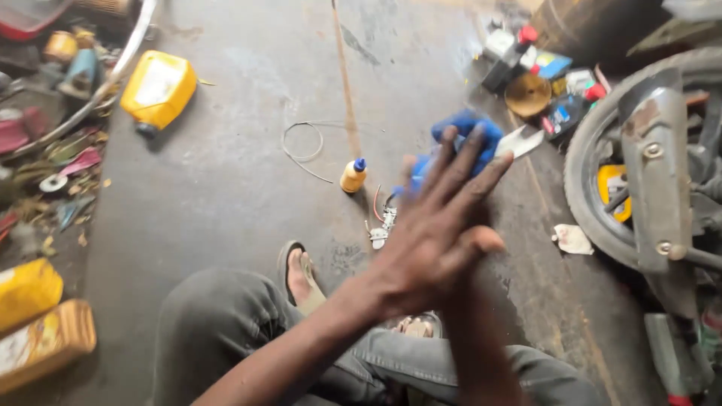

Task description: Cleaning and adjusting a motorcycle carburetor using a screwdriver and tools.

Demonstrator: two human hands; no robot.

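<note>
Head view | left hand (432, 237) held flat, fingers spread, pressed palm-to-palm on right hand (470, 301), nothing gripped | small yellow bottle (353, 176) stood upright beyond them, blue cloth (462, 131) beside it.

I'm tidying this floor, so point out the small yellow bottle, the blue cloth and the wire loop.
small yellow bottle (353, 177), head view, on its yellow body.
blue cloth (468, 129), head view, on its upper fold.
wire loop (286, 144), head view, on the loop's left curve.

A small bottle (353, 175) stands left of the raised hands (440, 225), a wheel (594, 180) to their right.
</note>
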